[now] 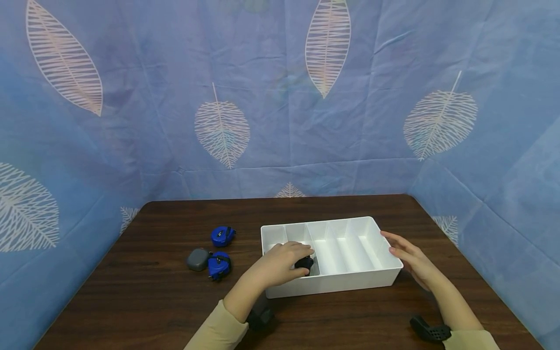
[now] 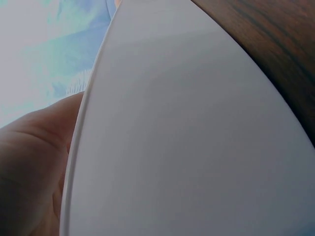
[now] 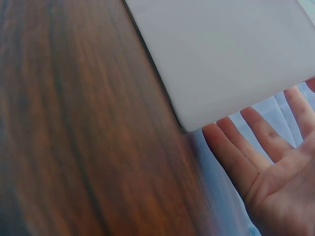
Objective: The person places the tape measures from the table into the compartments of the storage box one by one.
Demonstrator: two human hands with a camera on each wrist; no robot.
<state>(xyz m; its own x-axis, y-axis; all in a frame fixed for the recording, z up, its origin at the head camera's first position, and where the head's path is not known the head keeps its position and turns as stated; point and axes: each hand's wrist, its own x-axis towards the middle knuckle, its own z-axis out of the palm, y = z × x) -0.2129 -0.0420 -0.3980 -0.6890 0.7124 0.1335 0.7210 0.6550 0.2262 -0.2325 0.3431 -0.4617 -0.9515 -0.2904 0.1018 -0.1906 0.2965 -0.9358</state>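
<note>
A white tray with several compartments in a row stands on the table. Reaching over its front rim, my left hand holds a small black object between thumb and fingers, down in a compartment near the tray's left end. Most of that object is hidden by the hand, and I cannot tell its kind. At the tray's right end my right hand rests its extended fingertips against the outer wall. The right wrist view shows these fingers spread at the white end wall.
Left of the tray lie two blue rounded items with black straps, one farther back and one nearer. A grey rounded case sits beside the nearer one. Behind the brown table hangs a blue leaf-patterned cloth.
</note>
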